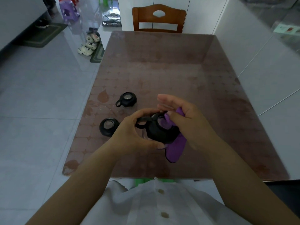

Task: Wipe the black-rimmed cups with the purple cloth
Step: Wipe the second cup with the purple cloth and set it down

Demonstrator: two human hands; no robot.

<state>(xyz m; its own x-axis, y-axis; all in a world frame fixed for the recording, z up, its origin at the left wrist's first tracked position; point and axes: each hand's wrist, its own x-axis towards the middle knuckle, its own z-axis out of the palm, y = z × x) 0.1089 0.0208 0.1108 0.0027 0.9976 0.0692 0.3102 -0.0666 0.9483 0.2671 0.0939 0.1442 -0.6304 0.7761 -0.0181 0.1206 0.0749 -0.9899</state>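
Three black-rimmed cups with loop handles are in view. My left hand [129,132] grips one cup [159,132] above the table, tilted with its mouth toward the right. My right hand [183,117] holds the purple cloth [176,148] and presses part of it into that cup's mouth; the rest of the cloth hangs below the cup. A second cup [127,99] stands upright on the table further back. The third cup [108,126] stands just left of my left hand, partly hidden by it.
The brown patterned table [170,62] has its left edge close to the two standing cups. A wooden chair [159,18] stands at the far end. Shoes [89,44] and mats lie on the tiled floor to the left.
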